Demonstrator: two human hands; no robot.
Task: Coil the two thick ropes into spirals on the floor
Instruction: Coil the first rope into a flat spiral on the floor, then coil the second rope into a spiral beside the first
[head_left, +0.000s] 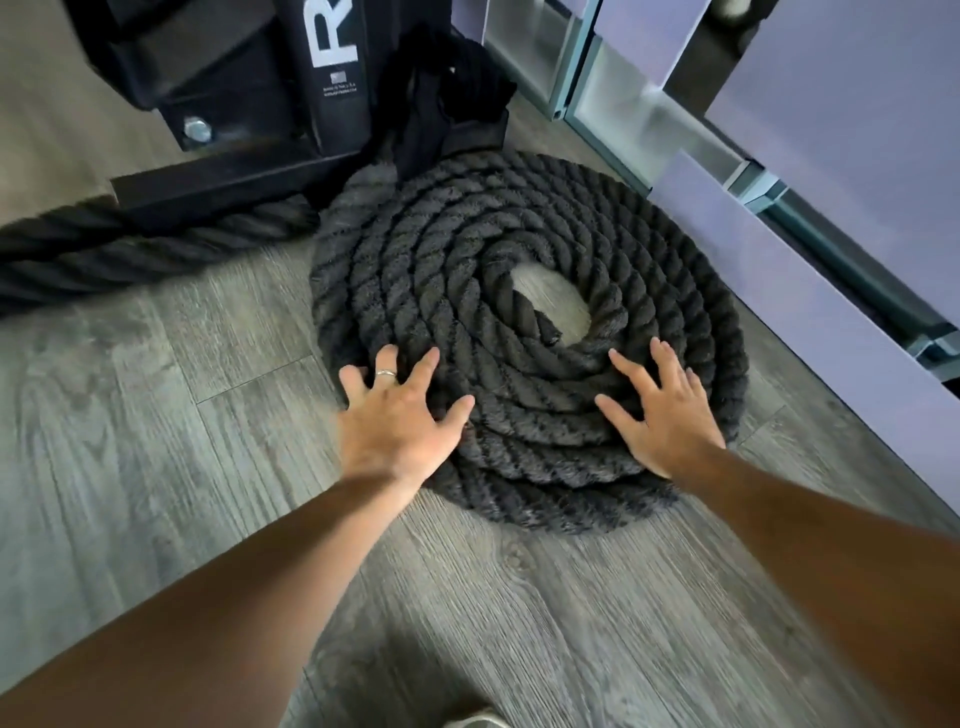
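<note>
Two spread hands lie on a coiled black rope on a wood-grain floor.

The grey plank floor (156, 415) fills most of the view, and the coiled rope (519, 322) lies flat on it as a spiral of several rings, with a small bare patch of floor at its centre where the rope's cut end (548, 332) sits. Behind the coil stands a black metal rack base (249, 104) with a white letter on it, touching the coil's far edge. Beside the coil on its right run pale lilac panels (810, 312). A second rope (93, 244), uncoiled, stretches away from the coil's far left edge, under the rack's foot. The left hand (395, 421), fingers wide and wearing a ring (386, 373), rests on the coil's near left rim. The right hand (670, 410), also flat and spread, presses the coil's near right rings; neither grips anything.
</note>
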